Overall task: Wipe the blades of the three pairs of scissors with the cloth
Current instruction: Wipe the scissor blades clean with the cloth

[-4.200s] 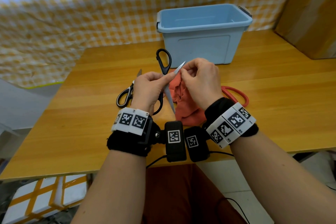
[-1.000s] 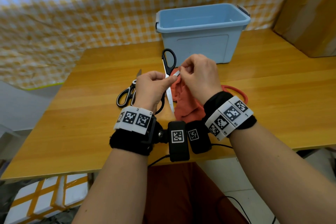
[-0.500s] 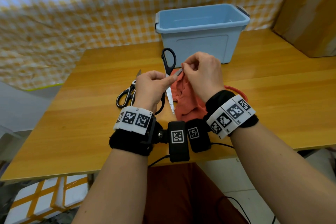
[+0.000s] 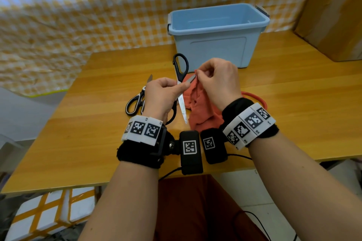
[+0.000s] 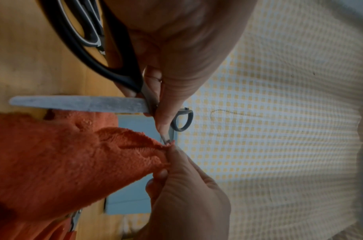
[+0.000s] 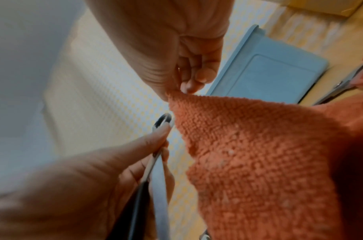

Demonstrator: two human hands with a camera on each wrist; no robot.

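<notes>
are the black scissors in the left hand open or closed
Open: the black scissors held by the left hand have one blade pointing down, the other angled up into the cloth.

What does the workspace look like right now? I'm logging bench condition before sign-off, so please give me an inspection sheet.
Surface: wooden table, bare wood around the work.
Job's things: black-handled scissors open, held off the table; orange cloth pinched round one blade's tip; black-and-white scissors lying at left; red-handled scissors mostly hidden behind the right wrist.
Clutter: blue plastic bin at the back; nothing seen inside it.
Grippers: left hand grips the black-handled scissors near the pivot; right hand pinches the cloth.
Cables: black cable hanging over the near edge.
Surroundings: yellow checked curtain; cardboard box at right.
</notes>
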